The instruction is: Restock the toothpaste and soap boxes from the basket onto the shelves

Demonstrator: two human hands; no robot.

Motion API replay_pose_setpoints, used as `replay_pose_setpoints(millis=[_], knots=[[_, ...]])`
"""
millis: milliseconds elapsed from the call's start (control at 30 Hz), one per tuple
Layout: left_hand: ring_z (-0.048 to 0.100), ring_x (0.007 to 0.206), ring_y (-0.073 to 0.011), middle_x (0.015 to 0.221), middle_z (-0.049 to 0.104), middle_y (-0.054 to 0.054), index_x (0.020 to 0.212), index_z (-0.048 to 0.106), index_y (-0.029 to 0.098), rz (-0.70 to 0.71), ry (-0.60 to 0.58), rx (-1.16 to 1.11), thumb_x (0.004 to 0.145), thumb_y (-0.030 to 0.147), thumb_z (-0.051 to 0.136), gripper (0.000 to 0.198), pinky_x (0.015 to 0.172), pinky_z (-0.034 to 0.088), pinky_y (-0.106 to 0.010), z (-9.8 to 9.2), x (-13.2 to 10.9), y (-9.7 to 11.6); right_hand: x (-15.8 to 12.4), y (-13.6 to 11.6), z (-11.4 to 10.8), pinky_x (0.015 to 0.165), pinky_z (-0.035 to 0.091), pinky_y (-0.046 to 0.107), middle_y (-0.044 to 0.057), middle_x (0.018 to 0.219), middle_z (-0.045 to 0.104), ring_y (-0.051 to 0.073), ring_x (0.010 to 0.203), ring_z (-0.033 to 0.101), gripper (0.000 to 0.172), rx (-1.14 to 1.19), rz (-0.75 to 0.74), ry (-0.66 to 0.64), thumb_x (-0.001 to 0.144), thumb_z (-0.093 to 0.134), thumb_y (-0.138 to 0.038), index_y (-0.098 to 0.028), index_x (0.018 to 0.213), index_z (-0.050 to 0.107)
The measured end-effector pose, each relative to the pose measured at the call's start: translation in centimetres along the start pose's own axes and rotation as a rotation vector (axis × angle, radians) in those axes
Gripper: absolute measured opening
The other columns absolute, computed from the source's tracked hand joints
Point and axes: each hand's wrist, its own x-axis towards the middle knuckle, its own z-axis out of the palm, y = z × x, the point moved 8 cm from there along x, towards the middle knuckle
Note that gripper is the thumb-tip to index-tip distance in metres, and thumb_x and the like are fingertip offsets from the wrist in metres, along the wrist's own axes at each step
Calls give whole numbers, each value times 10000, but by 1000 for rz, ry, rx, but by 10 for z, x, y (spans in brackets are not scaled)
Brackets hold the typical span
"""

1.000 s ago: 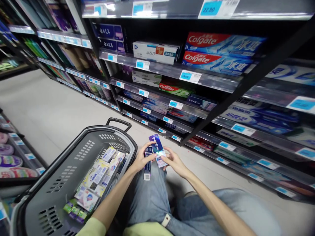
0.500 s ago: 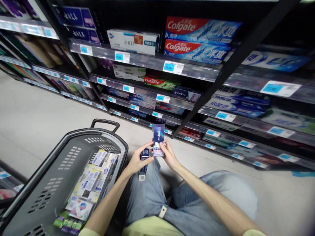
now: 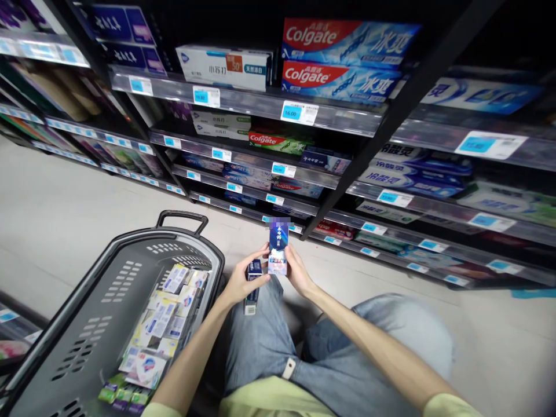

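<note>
My left hand (image 3: 240,282) is closed round a dark blue toothpaste box (image 3: 252,285) that points down over my left thigh. Its fingertips also touch a second blue and white box (image 3: 278,245), which stands upright between both hands. My right hand (image 3: 299,271) grips that upright box from the right side. Both hands are low in front of my knees, just right of the grey shopping basket (image 3: 78,324).
The basket on the floor at the left holds several small boxes (image 3: 163,324) along its right side. Shelves of toothpaste with blue price tags (image 3: 299,112) rise ahead and to the right. Pale floor stretches to the left, and a low shelf edge shows at far left.
The blue and white box has turned from tilted to upright between my hands and risen a little. The view has dropped and shifted, so the shelves appear lower and closer.
</note>
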Motion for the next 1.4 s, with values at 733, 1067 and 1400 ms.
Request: replay_pose_setpoints(millis=[733,1067,1400], knots=[[726,919,-215,1520,535,-159,1336,639,216,2,-1,29,808,344,796,565,933,578,-391,1,1,5,4,3,-4,734,603,385,48,1111,731,248,883,752,470,28,-8,-21,893,600,-678,-280,1140,558],[729,960,-251,1269,716,-145,1326,648,190,16,13,26,791,376,805,588,960,578,-426,-1,1,9,4,4,-3,740,599,377,38,1182,718,240,902,748,451,68,4,-23,900,613,-650,-292,1167,555],[665,1187,-316,1489,570,-150,1328,652,222,18,9,82,792,383,803,579,1049,515,-466,-1,1,4,-1,-5,0,763,611,376,7,1133,726,226,949,731,411,121,36,6,865,703,-585,-311,1138,564]])
